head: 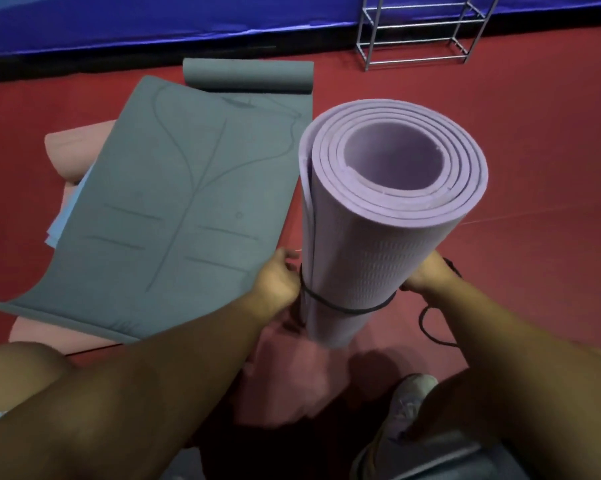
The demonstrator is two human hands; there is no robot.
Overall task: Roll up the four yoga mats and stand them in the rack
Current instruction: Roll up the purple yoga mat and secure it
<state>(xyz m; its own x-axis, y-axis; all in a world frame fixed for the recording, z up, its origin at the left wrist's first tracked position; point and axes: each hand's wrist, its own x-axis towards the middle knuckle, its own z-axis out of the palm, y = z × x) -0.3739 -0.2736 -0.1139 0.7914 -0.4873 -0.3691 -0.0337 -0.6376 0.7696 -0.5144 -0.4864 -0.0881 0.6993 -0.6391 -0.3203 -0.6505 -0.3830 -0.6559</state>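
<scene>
From my feed the purple mat (382, 216) is rolled and standing on end on the red floor (534, 150); left hand (278, 278) and right hand (427, 275) both pinch the black cord (347, 308) looped round it; grey mat (160, 209) lies mostly flat alongside; rack (420, 29) sits well apart.

**Both arms out, hands low**

Forearms reach forward, converging. Left hand (279, 276) curled, knuckles up, fingers pinching a cord (347, 309). Right hand (427, 275) opposite, mostly hidden behind the roll (378, 223); grip unclear. Wrists roughly level.
</scene>
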